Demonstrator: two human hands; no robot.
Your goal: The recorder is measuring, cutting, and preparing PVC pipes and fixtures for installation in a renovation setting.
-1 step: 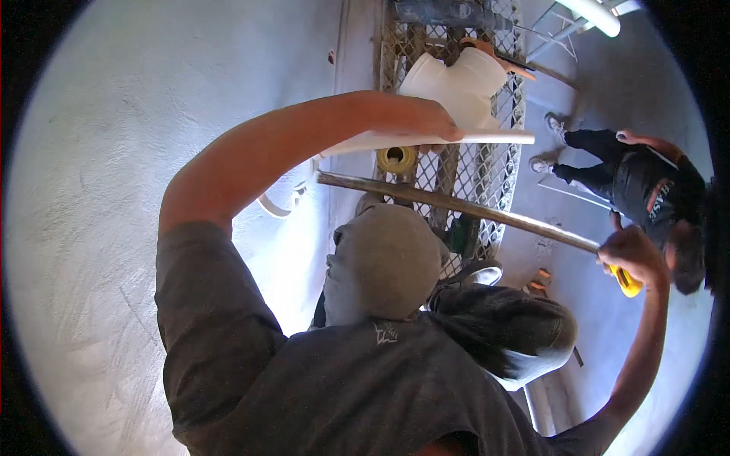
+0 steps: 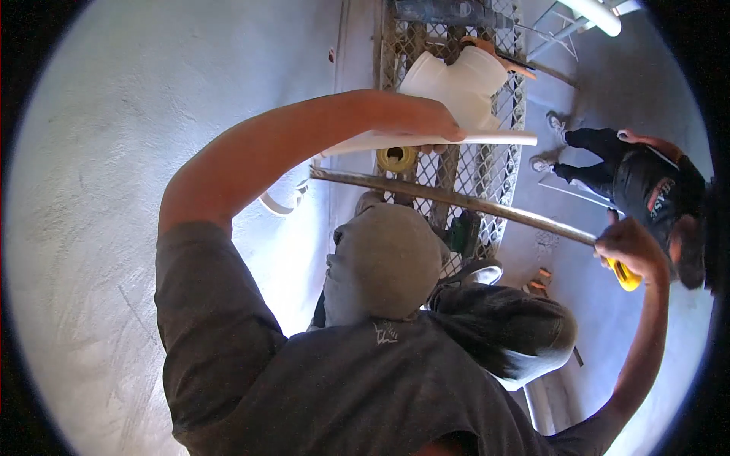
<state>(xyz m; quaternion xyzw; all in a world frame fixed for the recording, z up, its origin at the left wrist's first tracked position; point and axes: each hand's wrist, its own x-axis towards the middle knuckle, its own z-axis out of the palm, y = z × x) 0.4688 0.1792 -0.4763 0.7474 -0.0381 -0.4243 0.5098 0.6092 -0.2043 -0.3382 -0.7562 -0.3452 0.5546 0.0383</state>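
My left hand (image 2: 441, 129) is closed round a white plastic pipe (image 2: 498, 138) held crosswise in front of me. Its left part runs behind my forearm. At the right, my right hand (image 2: 627, 247) grips the yellow handle (image 2: 625, 275) of a long saw (image 2: 456, 199). The saw's metal length slants up to the left, and its tip appears near the left end of the pipe. Teeth do not show, and I cannot tell whether saw and pipe touch. Beyond the pipe lies a large white branched pipe fitting (image 2: 456, 83). A yellow ring-shaped piece (image 2: 396, 159) is just below the pipe.
A metal mesh surface (image 2: 494, 163) lies under these things, with an orange-handled tool (image 2: 521, 70) and a bottle-like object (image 2: 452, 11). A pale wall (image 2: 114, 152) rises at left. My bent knees (image 2: 384, 262) are below. Another person (image 2: 639, 175) is at right.
My right hand and the saw have shifted slightly to the left. My left hand and the pipe have barely moved.
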